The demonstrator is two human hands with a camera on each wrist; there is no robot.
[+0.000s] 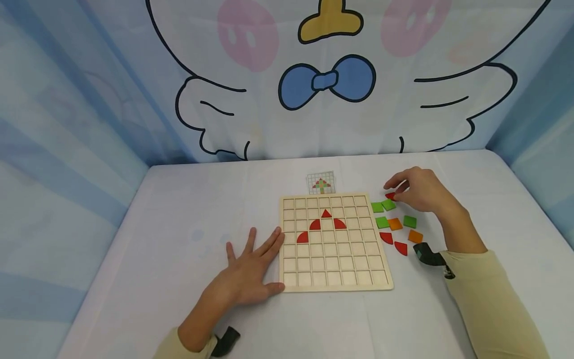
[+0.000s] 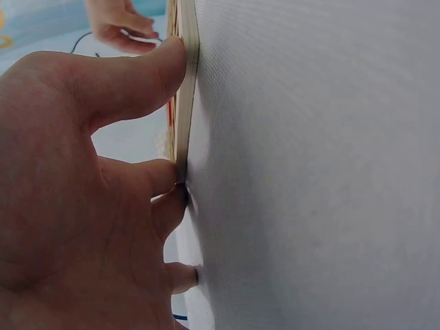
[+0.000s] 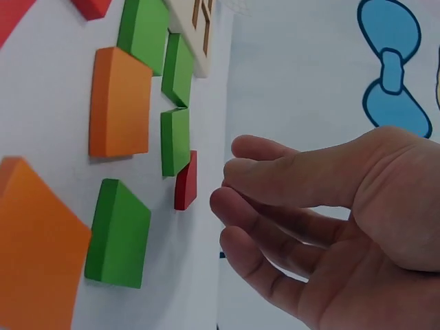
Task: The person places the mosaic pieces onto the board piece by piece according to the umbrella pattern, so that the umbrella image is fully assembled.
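Observation:
A square wooden grid board (image 1: 332,287) lies on the table. On it sit a red triangle (image 1: 326,214) and several red quarter-round tiles, one (image 1: 302,238) lower left of the others. My left hand (image 1: 251,274) is spread flat beside the board, with thumb and forefinger touching its left edge; the left wrist view shows the thumb against the wooden rim (image 2: 185,117). Beyond the board's right side, my right hand (image 1: 419,189) hovers by a red tile (image 1: 389,196) at the far end of the loose pieces. Its fingers are loosely bent, apart from that red tile (image 3: 185,182), with nothing visible between them.
Right of the board lie loose green tiles (image 1: 410,222), orange tiles (image 1: 415,236) and red quarter-round tiles (image 1: 401,248). A small pattern card (image 1: 314,184) with a coloured figure on a grid touches the board's far edge. Behind the table hangs a printed cloth (image 1: 269,129).

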